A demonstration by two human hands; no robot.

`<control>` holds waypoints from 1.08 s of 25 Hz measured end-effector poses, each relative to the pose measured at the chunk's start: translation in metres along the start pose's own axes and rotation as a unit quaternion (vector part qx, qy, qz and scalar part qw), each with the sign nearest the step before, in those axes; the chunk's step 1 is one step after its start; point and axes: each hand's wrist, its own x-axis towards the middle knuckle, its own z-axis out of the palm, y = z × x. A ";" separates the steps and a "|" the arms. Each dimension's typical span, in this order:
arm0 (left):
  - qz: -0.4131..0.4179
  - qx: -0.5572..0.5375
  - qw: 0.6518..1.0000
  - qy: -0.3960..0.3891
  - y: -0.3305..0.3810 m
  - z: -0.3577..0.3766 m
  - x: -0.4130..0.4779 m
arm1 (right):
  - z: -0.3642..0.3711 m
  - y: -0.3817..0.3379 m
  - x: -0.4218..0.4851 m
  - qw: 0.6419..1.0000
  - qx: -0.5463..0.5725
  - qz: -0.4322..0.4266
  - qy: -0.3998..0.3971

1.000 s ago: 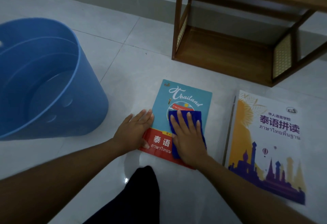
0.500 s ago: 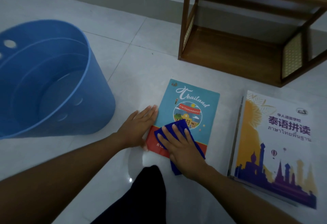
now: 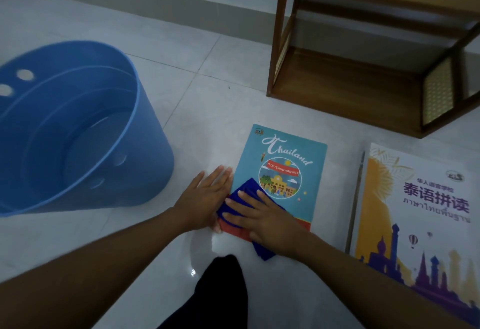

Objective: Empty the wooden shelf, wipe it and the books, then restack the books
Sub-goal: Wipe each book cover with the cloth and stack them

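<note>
I see my right hand (image 3: 267, 222) pressed flat, fingers spread, on a dark blue cloth (image 3: 249, 198) at the near left corner of the teal "Thailand" book (image 3: 285, 170), which lies on the white tiled floor (image 3: 213, 110). Compared with half a second ago, the cloth and hand sit slightly further left on the cover, toward my other hand. My left hand (image 3: 205, 198) lies open and flat against the book's left edge, steadying it, much as before. A larger white and yellow book (image 3: 420, 214) lies to the right, just beside the teal one. The wooden shelf (image 3: 363, 89) stands far right, its lower boards bare. A blue bucket (image 3: 78, 126) holding water sits at left, now showing more of its rim.
</note>
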 end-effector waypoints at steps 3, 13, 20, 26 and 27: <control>-0.005 -0.019 1.000 -0.011 -0.001 0.003 0.001 | -0.019 0.037 0.008 0.997 0.071 0.027 -0.005; 0.040 -0.018 0.998 0.040 0.001 0.006 0.001 | -0.036 0.075 0.071 0.948 0.141 0.281 0.059; 0.026 0.026 0.998 0.049 0.003 0.008 0.000 | -0.037 0.096 0.051 0.953 0.117 0.275 0.045; 0.031 0.028 0.997 0.059 0.004 0.008 0.001 | -0.036 0.104 0.013 0.856 0.157 0.485 0.087; 0.027 0.026 0.998 0.052 0.004 0.008 0.000 | -0.036 0.095 0.012 0.859 0.141 0.487 0.077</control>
